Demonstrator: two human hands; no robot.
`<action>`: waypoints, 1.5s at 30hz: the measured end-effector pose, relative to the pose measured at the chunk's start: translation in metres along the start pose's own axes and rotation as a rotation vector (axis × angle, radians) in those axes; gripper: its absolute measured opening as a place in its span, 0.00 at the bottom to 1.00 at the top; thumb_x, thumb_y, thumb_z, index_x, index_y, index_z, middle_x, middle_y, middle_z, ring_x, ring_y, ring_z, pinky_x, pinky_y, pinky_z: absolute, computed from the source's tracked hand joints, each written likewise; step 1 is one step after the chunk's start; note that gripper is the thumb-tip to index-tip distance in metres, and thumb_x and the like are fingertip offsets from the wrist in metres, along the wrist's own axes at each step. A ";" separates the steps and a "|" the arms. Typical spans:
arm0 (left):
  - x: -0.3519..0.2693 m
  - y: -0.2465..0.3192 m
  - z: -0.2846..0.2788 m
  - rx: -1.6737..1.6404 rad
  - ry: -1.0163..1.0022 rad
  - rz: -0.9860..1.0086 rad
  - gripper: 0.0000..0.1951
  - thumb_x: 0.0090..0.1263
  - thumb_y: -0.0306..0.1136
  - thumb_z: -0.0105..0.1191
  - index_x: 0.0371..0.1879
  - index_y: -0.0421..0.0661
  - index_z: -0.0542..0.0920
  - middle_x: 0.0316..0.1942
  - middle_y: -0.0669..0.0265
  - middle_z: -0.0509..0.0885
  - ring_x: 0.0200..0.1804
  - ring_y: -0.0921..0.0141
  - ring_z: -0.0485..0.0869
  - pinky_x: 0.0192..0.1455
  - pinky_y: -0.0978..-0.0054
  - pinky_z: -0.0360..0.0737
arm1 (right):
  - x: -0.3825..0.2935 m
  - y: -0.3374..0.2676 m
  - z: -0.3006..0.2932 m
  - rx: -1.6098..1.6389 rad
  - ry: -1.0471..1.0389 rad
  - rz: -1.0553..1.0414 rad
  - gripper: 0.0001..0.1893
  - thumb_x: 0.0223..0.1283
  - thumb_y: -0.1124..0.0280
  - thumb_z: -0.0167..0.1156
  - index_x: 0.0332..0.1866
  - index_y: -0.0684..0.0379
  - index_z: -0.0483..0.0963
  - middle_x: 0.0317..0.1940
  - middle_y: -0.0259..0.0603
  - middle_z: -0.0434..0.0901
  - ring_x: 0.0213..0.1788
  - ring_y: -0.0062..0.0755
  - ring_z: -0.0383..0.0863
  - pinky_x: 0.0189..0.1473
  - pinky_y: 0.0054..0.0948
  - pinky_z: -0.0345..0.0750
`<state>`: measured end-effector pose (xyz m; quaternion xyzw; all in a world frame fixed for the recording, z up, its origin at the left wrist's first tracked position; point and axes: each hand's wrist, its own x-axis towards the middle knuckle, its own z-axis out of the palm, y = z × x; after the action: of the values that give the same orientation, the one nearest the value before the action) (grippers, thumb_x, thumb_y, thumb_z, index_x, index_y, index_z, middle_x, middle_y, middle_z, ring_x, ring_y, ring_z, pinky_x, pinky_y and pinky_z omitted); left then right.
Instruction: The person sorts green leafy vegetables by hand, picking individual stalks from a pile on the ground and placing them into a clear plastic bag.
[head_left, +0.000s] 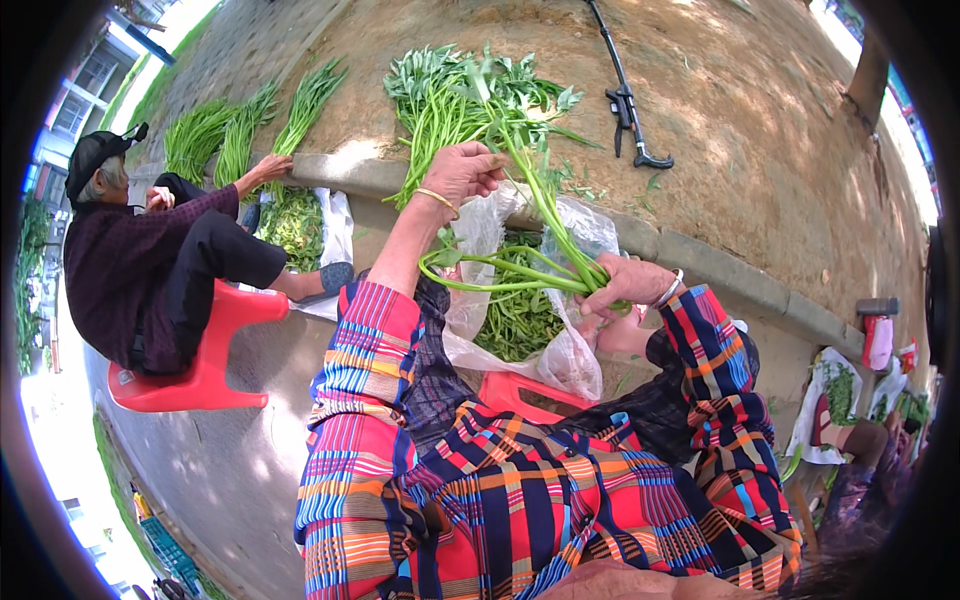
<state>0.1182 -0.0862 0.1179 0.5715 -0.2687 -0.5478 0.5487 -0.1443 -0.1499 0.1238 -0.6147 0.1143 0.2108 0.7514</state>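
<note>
My right hand (626, 285), with a silver bracelet at the wrist, is closed around the lower ends of a small bunch of leafy green stems (540, 195). One stem loops out to the left. My left hand (465, 172), with a gold bangle, has its fingertips pinched at the upper part of the same bunch. Below both hands lies an open whitish plastic bag (574, 367) that holds a heap of loose green leaves (514, 322). Just beyond my left hand, a larger pile of long-stemmed greens (442, 112) rests on the bare ground and over the curb.
A concrete curb (720, 266) crosses in front. A black walking stick (626, 97) lies beyond it. At left, a person (142, 247) sits on a red plastic stool (232, 322) beside bundles of greens (195, 139). More people and bags are at far right.
</note>
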 end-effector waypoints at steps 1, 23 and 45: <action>-0.001 0.001 -0.002 -0.030 0.025 0.002 0.05 0.58 0.29 0.53 0.24 0.43 0.74 0.20 0.66 0.77 0.19 0.78 0.73 0.21 0.85 0.71 | 0.000 -0.002 0.001 0.026 0.026 0.001 0.09 0.45 0.71 0.61 0.23 0.63 0.69 0.10 0.30 0.67 0.12 0.17 0.64 0.18 0.20 0.63; -0.004 0.010 -0.043 -0.157 0.094 0.200 0.10 0.56 0.20 0.50 0.37 0.41 0.72 0.28 0.59 0.79 0.23 0.74 0.77 0.26 0.81 0.76 | -0.020 -0.004 -0.020 -0.013 0.257 0.019 0.10 0.43 0.70 0.61 0.24 0.66 0.72 0.10 0.31 0.68 0.12 0.18 0.65 0.16 0.21 0.62; -0.002 -0.019 -0.057 1.180 -0.099 0.502 0.14 0.46 0.15 0.41 0.28 0.43 0.78 0.23 0.63 0.77 0.28 0.68 0.75 0.35 0.77 0.72 | -0.023 0.000 -0.031 -0.332 0.302 0.021 0.13 0.45 0.65 0.59 0.21 0.67 0.71 0.13 0.32 0.68 0.18 0.19 0.66 0.21 0.22 0.64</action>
<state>0.1649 -0.0604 0.0897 0.6711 -0.6756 -0.1882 0.2404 -0.1625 -0.1839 0.1271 -0.7532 0.1955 0.1402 0.6122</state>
